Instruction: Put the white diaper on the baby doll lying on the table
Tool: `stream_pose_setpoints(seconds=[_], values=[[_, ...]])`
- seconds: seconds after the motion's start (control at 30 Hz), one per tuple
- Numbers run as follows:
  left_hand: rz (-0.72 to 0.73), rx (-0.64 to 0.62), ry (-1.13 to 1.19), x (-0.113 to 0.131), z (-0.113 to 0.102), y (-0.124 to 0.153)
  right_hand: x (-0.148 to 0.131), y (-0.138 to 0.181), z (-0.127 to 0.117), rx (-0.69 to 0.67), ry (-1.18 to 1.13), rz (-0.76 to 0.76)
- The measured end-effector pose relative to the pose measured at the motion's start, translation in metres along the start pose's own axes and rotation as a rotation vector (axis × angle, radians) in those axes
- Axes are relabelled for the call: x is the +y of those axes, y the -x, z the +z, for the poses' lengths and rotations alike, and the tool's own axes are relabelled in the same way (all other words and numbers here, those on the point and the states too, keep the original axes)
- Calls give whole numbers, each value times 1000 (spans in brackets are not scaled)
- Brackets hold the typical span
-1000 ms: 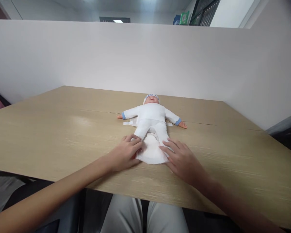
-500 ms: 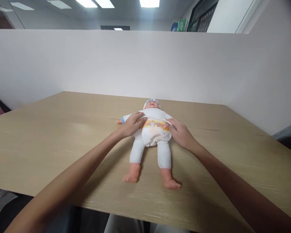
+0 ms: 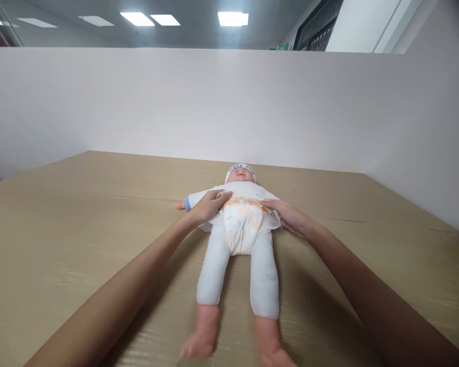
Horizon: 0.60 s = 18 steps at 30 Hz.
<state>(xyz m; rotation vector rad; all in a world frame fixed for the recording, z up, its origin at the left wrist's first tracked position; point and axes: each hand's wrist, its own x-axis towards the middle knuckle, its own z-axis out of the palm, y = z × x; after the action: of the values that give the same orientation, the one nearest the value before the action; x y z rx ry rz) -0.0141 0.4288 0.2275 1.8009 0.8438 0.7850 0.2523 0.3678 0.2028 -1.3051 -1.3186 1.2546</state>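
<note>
Nearest me, at six o'clock, the bare plastic feet of the white-suited baby doll (image 3: 240,255) pointed toward my lap, its legs running straight up the pale wood-grain bench (image 3: 80,239) toward twelve. Past the knees sat the white disposable diaper with the orange printed waistband (image 3: 243,224), folded up over the doll's belly in the middle of the bench.

My left hand (image 3: 209,205) lay at the ten o'clock corner of that waistband, fingers together and curled down onto the side flap; whether thumb and finger actually pinched the tab, I could not tell. My right hand (image 3: 290,216) rested at the two o'clock corner, fingers stretched flat and pressed on the wing there.

To fasten it well, I judged both sides wanted even tension: hold the front panel centred, draw each wing snug across the hip, and press the tabs down level so the band did not skew.

Beyond, at twelve, was the doll's capped head, then the plain white partition wall (image 3: 229,102).
</note>
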Motion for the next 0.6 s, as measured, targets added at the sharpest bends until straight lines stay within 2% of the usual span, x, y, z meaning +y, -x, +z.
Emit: stream_pose_setpoints(seconds=[0.13,0.2,0.37,0.53,0.6], values=[[-55,-78,72,-2,-7,1,3,3,0,-32,-260,95],[-45,-108,97,-2,-10,2,5,4,1,-27,-313,104],[-52,-195,117,3,-19,8,4,14,7,-56,-363,103],[-204,-282,285,0,-32,18,-2,29,15,-140,-349,115],[-251,-312,369,-5,-34,19,0,34,16,-106,-276,99]])
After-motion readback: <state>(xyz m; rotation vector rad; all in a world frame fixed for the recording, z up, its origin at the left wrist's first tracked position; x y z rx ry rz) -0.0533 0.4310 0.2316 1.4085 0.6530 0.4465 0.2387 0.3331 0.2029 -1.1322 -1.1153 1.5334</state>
